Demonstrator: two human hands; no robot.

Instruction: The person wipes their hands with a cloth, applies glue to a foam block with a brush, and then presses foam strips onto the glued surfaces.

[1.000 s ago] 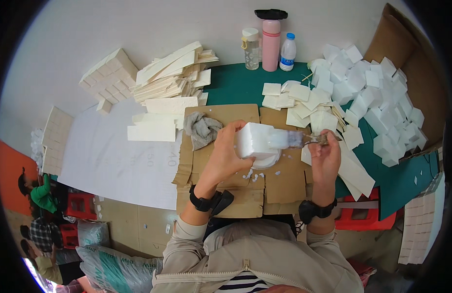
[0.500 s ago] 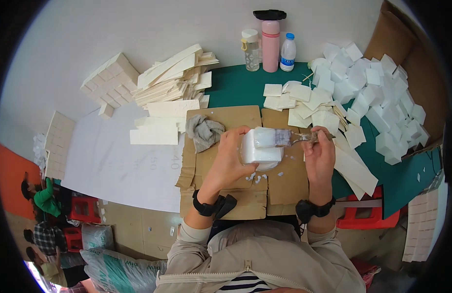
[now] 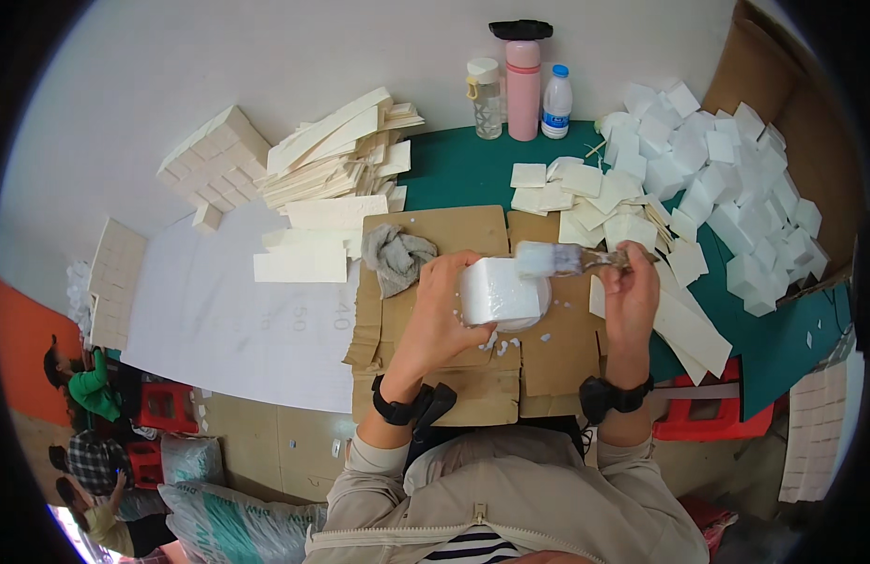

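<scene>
My left hand (image 3: 441, 308) grips a white foam block (image 3: 499, 291) from its left side, thumb below and fingers above. The block's top face looks wet and shiny. In my right hand (image 3: 632, 293) is a paintbrush (image 3: 553, 259), pinched by its handle. Its white-coated bristles are at the block's upper right edge; whether they touch I cannot tell. Partly hidden under the block is a round white dish (image 3: 545, 303). Cardboard (image 3: 468, 381) lies beneath, with small white flecks on it. A crumpled grey cloth (image 3: 395, 258) rests left of the block.
Cream sheets (image 3: 327, 155) are stacked at back left, near block stacks (image 3: 214, 155). Square cream pieces (image 3: 595, 193) lie at right, before a heap of white foam blocks (image 3: 708, 160) beside a cardboard box (image 3: 783, 80). Bottles (image 3: 522, 89) stand behind. Co-workers (image 3: 94, 385) are at far left.
The brush has drawn back from across the block's top toward its upper right edge, as my right hand shifted slightly right. The block's top face is more exposed.
</scene>
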